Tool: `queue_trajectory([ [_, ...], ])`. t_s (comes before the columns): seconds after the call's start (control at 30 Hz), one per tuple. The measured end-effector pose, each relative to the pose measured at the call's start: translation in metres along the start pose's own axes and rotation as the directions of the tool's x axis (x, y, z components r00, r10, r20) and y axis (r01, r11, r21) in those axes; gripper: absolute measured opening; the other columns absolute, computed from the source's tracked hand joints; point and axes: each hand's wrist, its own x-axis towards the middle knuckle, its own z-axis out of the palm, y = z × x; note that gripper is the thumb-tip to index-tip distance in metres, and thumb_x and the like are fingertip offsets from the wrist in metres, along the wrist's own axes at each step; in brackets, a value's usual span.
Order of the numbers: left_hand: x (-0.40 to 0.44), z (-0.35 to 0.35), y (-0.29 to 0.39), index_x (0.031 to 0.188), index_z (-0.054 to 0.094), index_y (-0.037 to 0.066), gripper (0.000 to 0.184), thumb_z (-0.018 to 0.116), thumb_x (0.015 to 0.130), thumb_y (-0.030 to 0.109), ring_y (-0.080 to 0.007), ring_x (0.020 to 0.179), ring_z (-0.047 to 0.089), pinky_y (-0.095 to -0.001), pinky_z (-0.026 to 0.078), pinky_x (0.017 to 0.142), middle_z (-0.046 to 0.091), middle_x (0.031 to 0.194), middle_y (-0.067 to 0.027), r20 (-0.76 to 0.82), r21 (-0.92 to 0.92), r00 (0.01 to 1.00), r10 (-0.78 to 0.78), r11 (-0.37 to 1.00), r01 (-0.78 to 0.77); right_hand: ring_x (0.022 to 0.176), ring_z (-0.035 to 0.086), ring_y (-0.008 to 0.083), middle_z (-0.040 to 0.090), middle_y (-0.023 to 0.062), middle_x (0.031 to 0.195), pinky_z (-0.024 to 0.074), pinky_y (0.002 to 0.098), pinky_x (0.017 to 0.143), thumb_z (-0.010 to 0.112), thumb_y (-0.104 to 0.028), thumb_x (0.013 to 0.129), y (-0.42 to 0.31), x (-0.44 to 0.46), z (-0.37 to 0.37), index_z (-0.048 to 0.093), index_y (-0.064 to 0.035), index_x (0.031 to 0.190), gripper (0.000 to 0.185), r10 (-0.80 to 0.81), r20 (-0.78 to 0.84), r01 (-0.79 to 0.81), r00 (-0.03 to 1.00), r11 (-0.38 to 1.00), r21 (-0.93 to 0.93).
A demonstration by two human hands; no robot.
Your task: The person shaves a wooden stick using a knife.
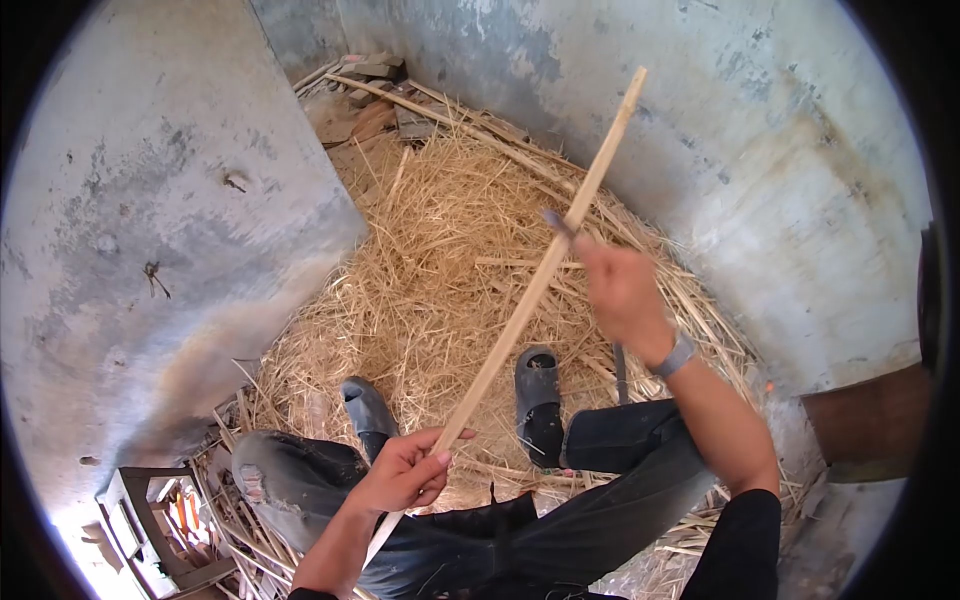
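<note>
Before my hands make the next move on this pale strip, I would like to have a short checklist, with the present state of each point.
1. Left hand closed around the lower part of the strip: ok.
2. Right hand gripping the dark tool: ok.
3. Left hand well away from the tool: ok, it is much lower along the strip.
4. Tool's edge sharp and turned the right way: cannot tell, the tool is blurred.
5. Hands protected by gloves: not ok, both are bare.
6. Slippers clear of loose shavings: not ok, shavings lie around them.
</note>
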Motion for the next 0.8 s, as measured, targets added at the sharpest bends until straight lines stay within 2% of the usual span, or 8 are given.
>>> queue_trajectory([
  [0.13, -0.001, -0.014, -0.007, 0.150, 0.046, -0.001, 0.042, 0.045, 0.112, 0.017, -0.0056, 0.043, 0.037, -0.0238, 0.029, 0.043, 0.039, 0.057, 0.0035, -0.037, -0.047, 0.999, -0.014, 0.999, 0.012, 0.043, 0.044, 0.0238, 0.045, 0.0153, 0.051, 0.0362, 0.0411, 0.047, 0.051, -0.035, 0.108, -0.002, -0.028, 0.022, 0.067, 0.0004, 0.076, 0.051, -0.096, 0.194, 0.086, 0.976, 0.995, 0.056],
  [0.33, 0.003, -0.004, -0.002, 0.150, 0.046, -0.001, 0.042, 0.045, 0.112, 0.018, -0.0053, 0.043, 0.034, -0.0237, 0.029, 0.043, 0.037, 0.056, 0.0046, 0.000, -0.015, 1.000, -0.017, 1.000, 0.017, 0.047, 0.054, 0.0377, 0.055, 0.0212, 0.056, 0.0434, 0.0478, 0.051, 0.049, -0.032, 0.108, 0.007, 0.000, 0.004, 0.074, -0.0056, 0.083, 0.044, 0.058, 0.111, -0.065, 0.992, 0.996, 0.058],
  [0.4, 0.006, -0.003, 0.002, 0.150, 0.046, -0.001, 0.043, 0.045, 0.113, 0.018, -0.0053, 0.044, 0.034, -0.0236, 0.029, 0.044, 0.036, 0.057, 0.0049, -0.061, -0.019, 0.997, -0.050, 0.999, 0.049, 0.049, 0.057, 0.0403, 0.058, 0.0200, 0.057, 0.0478, 0.0486, 0.051, 0.050, -0.031, 0.107, -0.017, -0.034, 0.025, 0.078, -0.0100, 0.097, 0.037, -0.210, 0.194, 0.206, 0.958, 0.978, 0.039],
  [0.47, 0.008, -0.003, 0.001, 0.151, 0.046, -0.001, 0.043, 0.045, 0.113, 0.019, -0.0053, 0.044, 0.033, -0.0237, 0.029, 0.044, 0.036, 0.057, 0.0047, -0.064, -0.042, 0.997, -0.037, 0.999, 0.034, 0.045, 0.053, 0.0325, 0.058, 0.0198, 0.060, 0.0454, 0.0439, 0.048, 0.049, -0.028, 0.108, -0.033, -0.071, 0.038, 0.074, -0.0076, 0.086, 0.039, -0.192, 0.476, 0.182, 0.858, 0.981, 0.067],
  [0.57, 0.005, -0.005, 0.003, 0.151, 0.045, -0.001, 0.044, 0.046, 0.112, 0.020, -0.0052, 0.044, 0.033, -0.0238, 0.028, 0.044, 0.037, 0.058, 0.0042, -0.053, -0.076, 0.998, -0.030, 0.997, 0.026, 0.045, 0.053, 0.0323, 0.056, 0.0202, 0.058, 0.0432, 0.0433, 0.047, 0.051, -0.028, 0.107, -0.037, -0.059, 0.038, 0.072, -0.0054, 0.084, 0.039, -0.202, 0.307, 0.174, 0.930, 0.978, 0.116],
  [0.63, 0.003, -0.004, 0.002, 0.151, 0.045, -0.001, 0.044, 0.046, 0.112, 0.020, -0.0051, 0.044, 0.032, -0.0239, 0.028, 0.044, 0.037, 0.058, 0.0041, -0.030, -0.094, 0.999, -0.010, 0.996, 0.007, 0.050, 0.060, 0.0371, 0.059, 0.0186, 0.059, 0.0478, 0.0471, 0.048, 0.052, -0.030, 0.105, -0.018, -0.021, 0.020, 0.077, -0.0097, 0.101, 0.032, -0.018, 0.237, -0.001, 0.971, 0.997, 0.081],
  [0.73, 0.003, -0.002, 0.001, 0.152, 0.045, -0.001, 0.045, 0.047, 0.112, 0.020, -0.0051, 0.046, 0.031, -0.0241, 0.027, 0.044, 0.036, 0.060, 0.0044, -0.028, -0.035, 1.000, -0.006, 0.999, 0.005, 0.049, 0.060, 0.0370, 0.059, 0.0186, 0.058, 0.0464, 0.0453, 0.047, 0.054, -0.030, 0.105, -0.017, -0.007, 0.008, 0.076, -0.0069, 0.094, 0.034, 0.062, 0.112, -0.062, 0.992, 0.998, 0.001],
  [0.8, 0.005, -0.002, 0.004, 0.152, 0.045, -0.001, 0.045, 0.047, 0.112, 0.020, -0.0052, 0.047, 0.032, -0.0237, 0.028, 0.045, 0.035, 0.060, 0.0049, -0.041, -0.058, 0.999, -0.013, 0.998, 0.011, 0.048, 0.059, 0.0373, 0.058, 0.0186, 0.057, 0.0461, 0.0450, 0.047, 0.055, -0.032, 0.104, -0.029, -0.038, 0.022, 0.075, -0.0060, 0.092, 0.035, -0.068, 0.222, 0.066, 0.973, 0.998, 0.016],
])
